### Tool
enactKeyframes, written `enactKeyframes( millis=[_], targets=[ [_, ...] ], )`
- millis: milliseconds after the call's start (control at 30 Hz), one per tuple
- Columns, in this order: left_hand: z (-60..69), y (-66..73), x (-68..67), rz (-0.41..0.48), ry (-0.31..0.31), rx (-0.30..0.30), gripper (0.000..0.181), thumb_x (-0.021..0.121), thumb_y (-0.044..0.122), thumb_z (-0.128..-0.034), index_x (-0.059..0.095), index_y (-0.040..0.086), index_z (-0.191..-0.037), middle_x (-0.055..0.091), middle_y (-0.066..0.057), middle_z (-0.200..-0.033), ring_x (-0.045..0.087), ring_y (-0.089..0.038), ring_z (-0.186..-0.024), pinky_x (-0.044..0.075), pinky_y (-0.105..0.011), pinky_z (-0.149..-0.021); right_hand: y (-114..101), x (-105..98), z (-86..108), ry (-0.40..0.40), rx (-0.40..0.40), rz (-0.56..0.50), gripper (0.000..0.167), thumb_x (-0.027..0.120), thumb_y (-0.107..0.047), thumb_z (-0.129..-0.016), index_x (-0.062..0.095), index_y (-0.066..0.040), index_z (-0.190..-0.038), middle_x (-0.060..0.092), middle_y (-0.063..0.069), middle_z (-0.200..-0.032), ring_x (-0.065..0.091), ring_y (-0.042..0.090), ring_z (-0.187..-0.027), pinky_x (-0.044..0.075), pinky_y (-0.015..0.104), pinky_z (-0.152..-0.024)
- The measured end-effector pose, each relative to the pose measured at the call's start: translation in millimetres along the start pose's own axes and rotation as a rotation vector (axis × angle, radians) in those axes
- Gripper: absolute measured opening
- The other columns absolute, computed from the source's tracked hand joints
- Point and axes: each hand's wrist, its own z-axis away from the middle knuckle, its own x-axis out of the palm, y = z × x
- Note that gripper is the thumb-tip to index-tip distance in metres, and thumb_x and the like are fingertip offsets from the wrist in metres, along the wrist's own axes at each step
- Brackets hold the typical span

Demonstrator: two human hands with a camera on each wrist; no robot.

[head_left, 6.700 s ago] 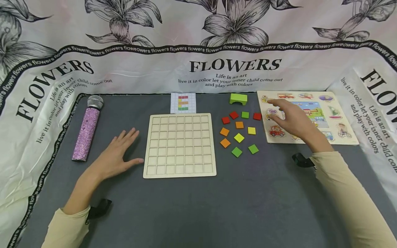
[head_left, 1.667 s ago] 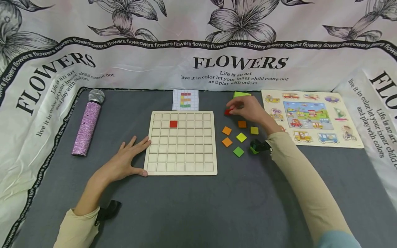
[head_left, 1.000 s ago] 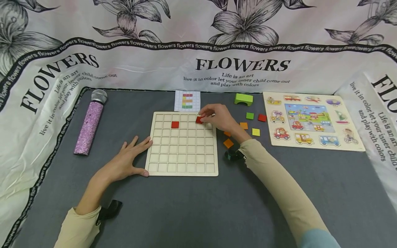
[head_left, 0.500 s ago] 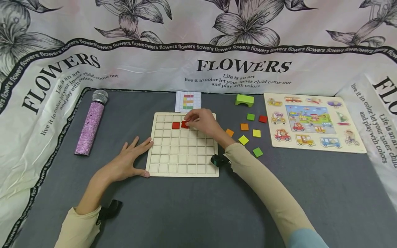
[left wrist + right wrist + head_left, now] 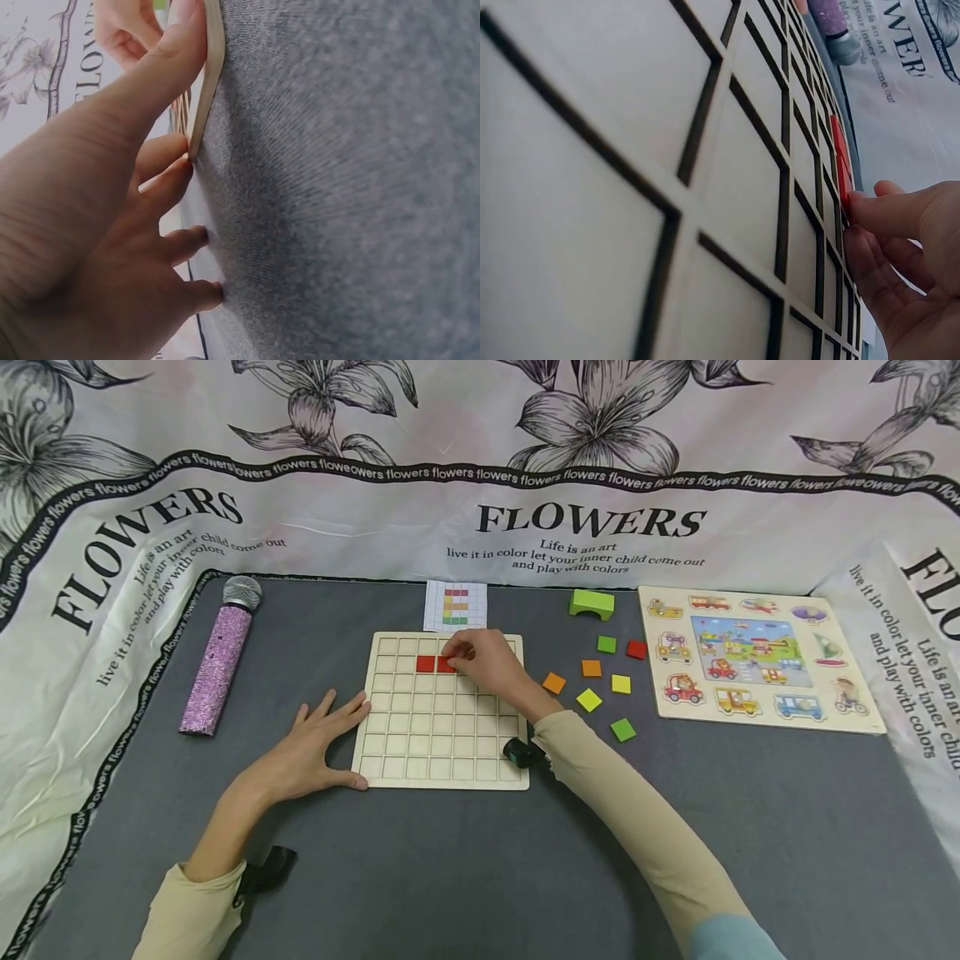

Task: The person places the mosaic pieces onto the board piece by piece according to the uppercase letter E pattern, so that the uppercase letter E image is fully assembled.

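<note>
Right grip (image 5: 489,663) at red tile (image 5: 444,666) edge

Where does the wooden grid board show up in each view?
Head: the grid board sits near the centre.
Left wrist: top, left of centre, seen nearly edge-on.
Right wrist: it fills most of the left and middle.
Shared landmark: the right hand, visible in all three.
</note>
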Motion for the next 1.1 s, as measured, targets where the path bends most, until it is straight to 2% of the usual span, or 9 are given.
enactKeyframes(
  millis=[200, 367, 533, 700, 900, 1100],
  targets=[
    [-0.6, -1.4, 1.6, 0.003, -0.004, -0.009, 0.108, 0.086, 0.041, -0.0692, 0.029, 0.007, -0.155, 0.018, -0.011, -0.163, -0.001, -0.045, -0.147, -0.002, -0.068, -0.112, 0.1, -6.4, 4.2, -0.018, -0.014, -0.035, 0.011, 0.067, -0.005, -0.092, 0.073, -0.004, -0.101, 0.071, 0.007, -0.097, 0.063, 0.018, -0.090, 0.052, 0.027, -0.084],
    [-0.3, -1.6, 2.9, -0.010, 0.009, 0.003, 0.108, 0.085, 0.043, -0.0695, 0.029, 0.007, -0.155, 0.018, -0.011, -0.162, 0.000, -0.046, -0.147, -0.001, -0.069, -0.112, 8.2, -34.2, 18.0, 0.006, -0.016, -0.079, 0.016, 0.065, -0.004, -0.093, 0.071, 0.000, -0.107, 0.069, 0.012, -0.105, 0.063, 0.022, -0.097, 0.053, 0.031, -0.088],
    [0.1, -3.4, 4.4, -0.014, 0.016, 0.004, 0.108, 0.084, 0.046, -0.0695, 0.029, 0.008, -0.155, 0.019, -0.011, -0.162, 0.001, -0.046, -0.147, 0.000, -0.069, -0.112, 29.9, -75.8, 36.3, 0.089, 0.007, -0.016, 0.020, 0.066, -0.002, -0.092, 0.070, 0.001, -0.111, 0.068, 0.016, -0.108, 0.064, 0.027, -0.101, 0.053, 0.036, -0.090],
    [0.0, -3.8, 4.7, -0.009, 0.010, -0.008, 0.109, 0.085, 0.043, -0.0691, 0.028, 0.009, -0.155, 0.017, -0.010, -0.163, -0.001, -0.044, -0.147, -0.002, -0.068, -0.113, 56.2, -120.5, 56.9, 0.138, 0.086, 0.066, 0.023, 0.067, 0.000, -0.091, 0.068, 0.002, -0.114, 0.068, 0.020, -0.111, 0.064, 0.033, -0.104, 0.052, 0.042, -0.092],
    [1.3, -1.5, 3.5, 0.001, 0.022, 0.002, 0.108, 0.084, 0.043, -0.0696, 0.029, 0.007, -0.155, 0.018, -0.012, -0.162, 0.000, -0.046, -0.147, -0.002, -0.068, -0.112, 83.3, -160.9, 78.9, 0.129, 0.184, 0.152, 0.026, 0.064, 0.002, -0.092, 0.065, 0.006, -0.117, 0.064, 0.027, -0.115, 0.061, 0.042, -0.107, 0.051, 0.051, -0.091],
    [0.3, -1.6, 3.4, 0.004, 0.014, 0.000, 0.108, 0.085, 0.043, -0.0693, 0.029, 0.007, -0.155, 0.018, -0.012, -0.162, 0.000, -0.046, -0.147, -0.002, -0.068, -0.112, 98.1, -177.4, 90.1, 0.072, 0.238, 0.232, 0.028, 0.063, 0.005, -0.090, 0.064, 0.007, -0.118, 0.062, 0.029, -0.115, 0.060, 0.045, -0.107, 0.050, 0.055, -0.087]
  ],
)
